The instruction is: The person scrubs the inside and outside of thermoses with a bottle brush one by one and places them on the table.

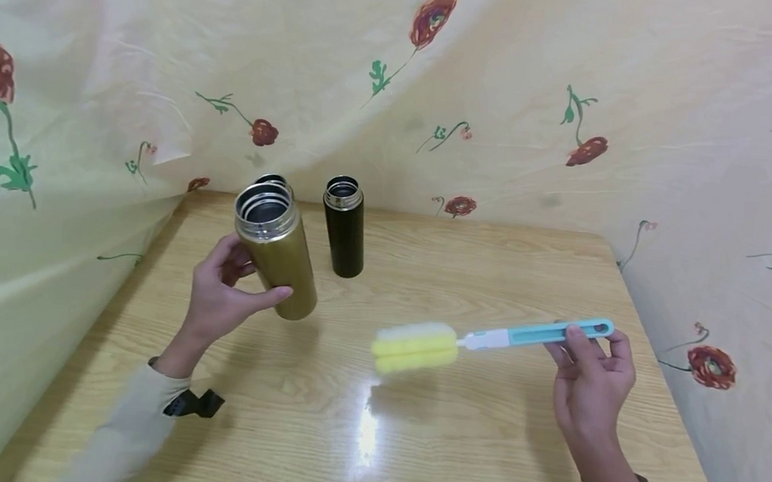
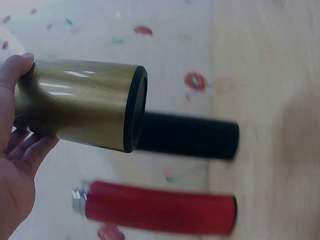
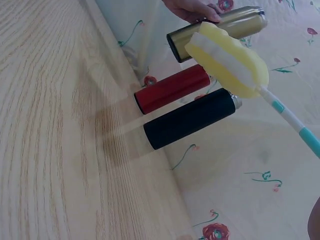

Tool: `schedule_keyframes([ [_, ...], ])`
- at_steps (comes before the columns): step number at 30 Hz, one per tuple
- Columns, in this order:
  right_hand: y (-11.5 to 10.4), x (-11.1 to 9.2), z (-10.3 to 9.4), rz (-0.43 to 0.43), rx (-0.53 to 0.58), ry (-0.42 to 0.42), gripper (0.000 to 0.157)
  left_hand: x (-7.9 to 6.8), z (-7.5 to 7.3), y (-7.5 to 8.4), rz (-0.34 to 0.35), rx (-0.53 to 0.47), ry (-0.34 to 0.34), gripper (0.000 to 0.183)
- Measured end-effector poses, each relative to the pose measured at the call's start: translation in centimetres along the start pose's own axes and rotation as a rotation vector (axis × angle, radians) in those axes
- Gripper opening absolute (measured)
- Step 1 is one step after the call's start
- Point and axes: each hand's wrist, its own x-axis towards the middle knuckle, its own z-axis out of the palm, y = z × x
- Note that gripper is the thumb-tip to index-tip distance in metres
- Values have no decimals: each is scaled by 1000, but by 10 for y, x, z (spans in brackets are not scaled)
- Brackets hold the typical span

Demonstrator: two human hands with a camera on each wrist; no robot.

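Observation:
My left hand grips a gold thermos bottle round its side, thumb across the front. The bottle has no lid, its steel mouth faces up toward the head camera, and in the left wrist view its black base is raised off the table. In my right hand is the turquoise handle of a bottle brush, pinched near its looped end. The brush's yellow and white sponge head points left, above the table, to the right of the gold bottle.
A black thermos bottle stands uncapped toward the back of the wooden table. Behind the gold bottle stands a red one, mostly hidden in the head view. Flower-printed cloth hangs along the back and sides.

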Motion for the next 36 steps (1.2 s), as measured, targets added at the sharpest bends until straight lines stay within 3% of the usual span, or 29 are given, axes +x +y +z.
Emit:
schedule_keyframes([
  [7, -2, 0, -5, 14, -10, 5, 19, -8, -26, -26, -123, 105, 114, 81],
  [10, -3, 0, -7, 23, -1, 25, 18, -9, -35, -39, -194, 110, 164, 78],
  [15, -4, 0, -10, 30, 11, 46, 19, -4, -48, -60, -255, 96, 227, 75],
  [25, -8, 2, -14, 25, 9, 93, 19, 9, -64, -95, -369, 199, 251, 83],
  [36, -10, 1, -17, 20, 29, 77, 20, 17, -70, -125, -439, 181, 271, 85],
])
